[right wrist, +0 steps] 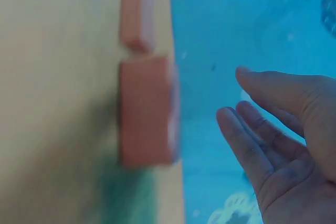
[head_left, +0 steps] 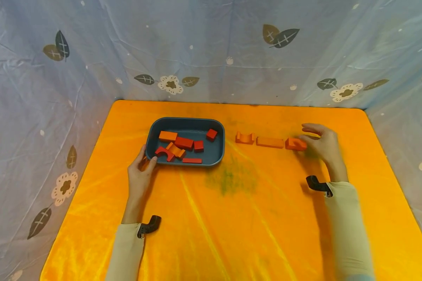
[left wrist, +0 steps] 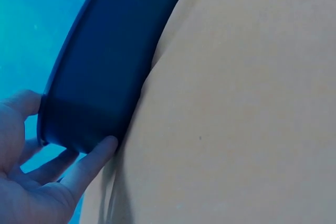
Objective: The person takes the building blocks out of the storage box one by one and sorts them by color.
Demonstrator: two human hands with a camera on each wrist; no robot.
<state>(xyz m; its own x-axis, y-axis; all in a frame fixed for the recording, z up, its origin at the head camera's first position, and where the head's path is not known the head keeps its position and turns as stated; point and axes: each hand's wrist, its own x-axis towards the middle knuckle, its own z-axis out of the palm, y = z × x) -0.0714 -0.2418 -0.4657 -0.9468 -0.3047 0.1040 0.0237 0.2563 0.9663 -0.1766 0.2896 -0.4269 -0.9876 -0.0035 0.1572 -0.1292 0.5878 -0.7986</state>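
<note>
At its front left corner, a dark blue-grey tray (head_left: 190,125) is held by my left hand (head_left: 140,171), thumb by the rim and fingers against the outer wall (left wrist: 100,82). My right hand (head_left: 325,146) hovers just right of an orange block (head_left: 294,144), its fingers parted with nothing between them. The right wrist view shows a gap between the fingertips and that block (right wrist: 146,114). Left of it, in one row, lie a long flat orange block (head_left: 270,142) and an orange block with a curved hollow on top (head_left: 245,139).
Inside the tray are several red and orange blocks, among them a red arch (head_left: 167,154), a red cube (head_left: 198,146) and a thin red strip (head_left: 192,160). A yellow cloth (head_left: 211,226) with a greenish patch covers the table. Patterned grey curtains (head_left: 211,47) hang behind and at both sides.
</note>
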